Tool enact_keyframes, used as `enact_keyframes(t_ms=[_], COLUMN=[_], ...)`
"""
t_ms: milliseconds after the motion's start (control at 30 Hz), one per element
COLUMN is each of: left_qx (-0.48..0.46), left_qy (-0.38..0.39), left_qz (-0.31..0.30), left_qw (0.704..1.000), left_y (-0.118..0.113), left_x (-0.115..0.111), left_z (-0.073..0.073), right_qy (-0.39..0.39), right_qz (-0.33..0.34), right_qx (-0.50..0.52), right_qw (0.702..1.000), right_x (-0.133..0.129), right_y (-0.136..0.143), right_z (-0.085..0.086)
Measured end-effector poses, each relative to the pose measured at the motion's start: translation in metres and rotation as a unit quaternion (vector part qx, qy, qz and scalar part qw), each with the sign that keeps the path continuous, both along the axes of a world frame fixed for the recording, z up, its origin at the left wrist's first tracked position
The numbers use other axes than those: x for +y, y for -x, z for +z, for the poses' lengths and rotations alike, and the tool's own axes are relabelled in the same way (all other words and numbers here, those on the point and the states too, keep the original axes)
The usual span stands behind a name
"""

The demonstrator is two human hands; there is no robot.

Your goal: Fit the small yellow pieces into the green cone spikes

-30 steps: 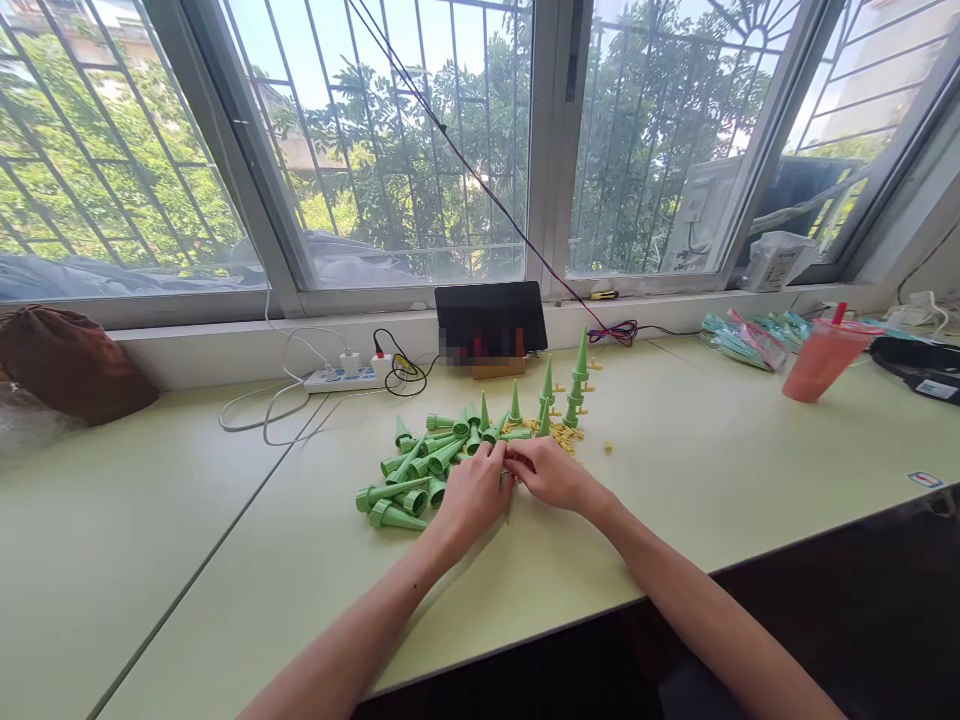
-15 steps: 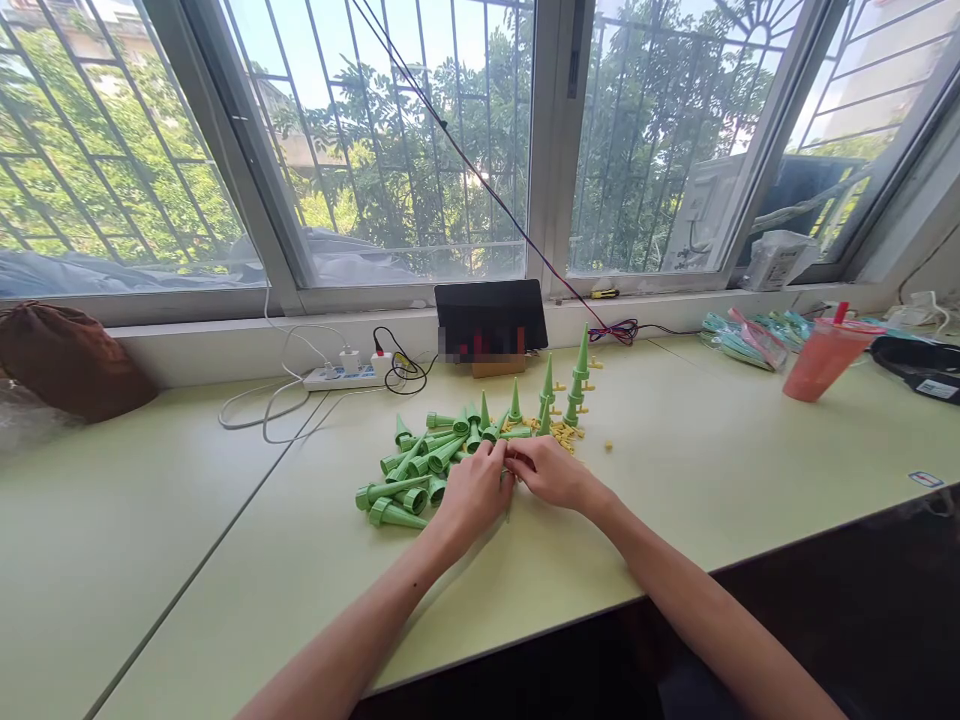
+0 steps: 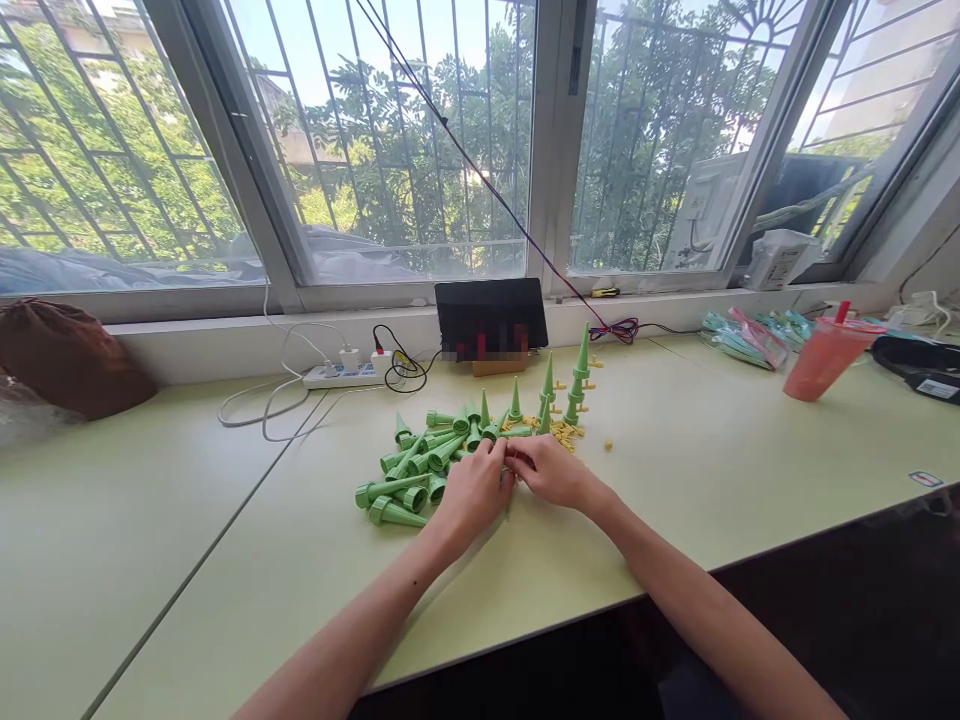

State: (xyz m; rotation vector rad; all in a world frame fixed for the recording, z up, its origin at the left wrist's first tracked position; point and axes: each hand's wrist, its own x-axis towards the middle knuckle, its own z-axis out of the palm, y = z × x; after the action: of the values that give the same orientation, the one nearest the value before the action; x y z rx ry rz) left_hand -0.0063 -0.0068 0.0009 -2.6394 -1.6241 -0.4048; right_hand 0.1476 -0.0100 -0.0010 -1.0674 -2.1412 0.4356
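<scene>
My left hand (image 3: 480,485) and my right hand (image 3: 549,470) meet fingertip to fingertip over the table, both closed. Between them is a green plastic watering spike (image 3: 508,514), mostly hidden by the fingers, its thin tip showing below. Whether a yellow piece is also in the fingers I cannot tell. Beside my left hand lies a heap of green watering spikes (image 3: 446,455), cone-shaped with ribbed collars. Just beyond my right hand is a pile of small yellow valve pieces (image 3: 564,434). Stacked green spikes (image 3: 577,385) with yellow valves sticking out stand upright behind it.
A dark tablet (image 3: 491,315) leans by the window sill. The power strip (image 3: 345,376) with cables is at back left, near a brown drawstring bag (image 3: 75,355). On the right stand a red drink cup (image 3: 829,360) and plastic packets (image 3: 742,340). One yellow piece (image 3: 608,444) lies apart.
</scene>
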Motion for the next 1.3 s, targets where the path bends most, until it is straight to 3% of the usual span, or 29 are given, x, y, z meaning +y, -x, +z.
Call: enact_keyframes(t_ms=[967, 1300], left_qx=[0.003, 0.009], left_qy=[0.036, 0.006], left_qz=[0.018, 0.001], left_qw=[0.999, 1.0], left_y=[-0.0026, -0.0009], left_x=[-0.0026, 0.0002], left_z=[0.0053, 0.0009], right_qy=[0.006, 0.005], right_qz=[0.001, 0.0], right_qx=[-0.014, -0.021], right_qw=[1.0, 1.0], right_x=[0.0019, 0.0011], right_y=[-0.0001, -0.0002], right_z=[-0.0017, -0.0003])
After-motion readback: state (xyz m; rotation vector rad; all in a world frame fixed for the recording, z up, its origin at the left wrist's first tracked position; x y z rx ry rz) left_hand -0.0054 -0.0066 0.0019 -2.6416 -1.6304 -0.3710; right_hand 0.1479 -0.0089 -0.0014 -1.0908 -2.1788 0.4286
